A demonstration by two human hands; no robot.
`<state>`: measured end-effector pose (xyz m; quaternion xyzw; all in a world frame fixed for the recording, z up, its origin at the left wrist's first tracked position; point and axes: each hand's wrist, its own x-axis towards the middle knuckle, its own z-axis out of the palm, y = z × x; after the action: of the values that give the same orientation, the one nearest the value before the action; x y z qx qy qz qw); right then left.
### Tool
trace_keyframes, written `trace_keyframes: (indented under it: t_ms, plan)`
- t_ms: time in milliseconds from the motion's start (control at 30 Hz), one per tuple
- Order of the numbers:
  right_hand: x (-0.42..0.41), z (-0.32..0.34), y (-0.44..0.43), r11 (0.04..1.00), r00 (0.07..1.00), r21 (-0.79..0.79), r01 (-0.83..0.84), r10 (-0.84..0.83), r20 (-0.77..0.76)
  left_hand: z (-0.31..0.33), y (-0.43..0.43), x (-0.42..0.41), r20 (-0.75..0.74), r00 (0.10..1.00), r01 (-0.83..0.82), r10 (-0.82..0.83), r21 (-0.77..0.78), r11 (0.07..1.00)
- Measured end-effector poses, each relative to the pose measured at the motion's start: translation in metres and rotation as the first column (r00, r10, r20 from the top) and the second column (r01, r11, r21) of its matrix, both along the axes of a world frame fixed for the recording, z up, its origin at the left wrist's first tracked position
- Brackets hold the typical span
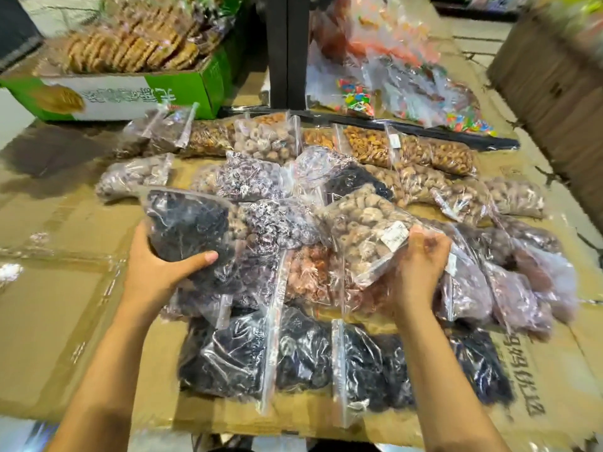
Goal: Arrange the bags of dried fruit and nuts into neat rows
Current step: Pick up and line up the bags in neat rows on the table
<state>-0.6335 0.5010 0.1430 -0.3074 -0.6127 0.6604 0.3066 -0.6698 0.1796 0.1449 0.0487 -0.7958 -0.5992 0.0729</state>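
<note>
Your left hand point(163, 265) grips a clear bag of black dried fruit point(187, 226) at center-left of the frame, thumb across its front, fingers behind. Your right hand point(421, 262), center-right, pinches the zip edge of a bag of pale beige fruit rings point(365, 226) w/ a white label. Both bags sit tilted above a loose heap of purple and pink bags mid-frame. Lower center: a row of black-fruit bags point(310, 357) side by side on flattened cardboard point(81, 337). Upper center: a row of golden nut bags point(368, 145). Upper left: green-white box point(130, 96) w/ biscuits. Upper right: bags of colored candy point(359, 99), blurry.
</note>
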Motion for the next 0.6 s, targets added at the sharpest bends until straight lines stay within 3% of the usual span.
trace_keyframes:
  t_ms: [133,233,400,533,600]
  plan:
    - [0.013,0.005,-0.047,0.980,0.981,0.076,0.182,-0.176,-0.079,0.008,-0.039,-0.013,0.112,0.945,0.317,-0.306,-0.103,0.943]
    - [0.020,0.004,-0.089,0.935,0.935,0.096,0.341,-0.327,-0.134,0.016,-0.070,-0.015,0.150,0.829,0.557,-0.538,-0.145,0.818]
    - [0.029,0.014,-0.138,0.863,0.849,0.019,0.506,-0.494,-0.188,0.006,-0.127,-0.012,0.264,0.540,0.832,-0.799,-0.312,0.459]
    - [0.043,0.024,-0.166,0.835,0.834,0.069,0.545,-0.533,-0.140,-0.033,-0.146,0.003,0.464,0.319,0.894,-0.826,-0.436,0.101]
    - [0.051,0.026,-0.181,0.843,0.852,0.134,0.520,-0.503,-0.142,-0.046,-0.153,0.012,0.480,0.287,0.888,-0.829,-0.459,0.042]
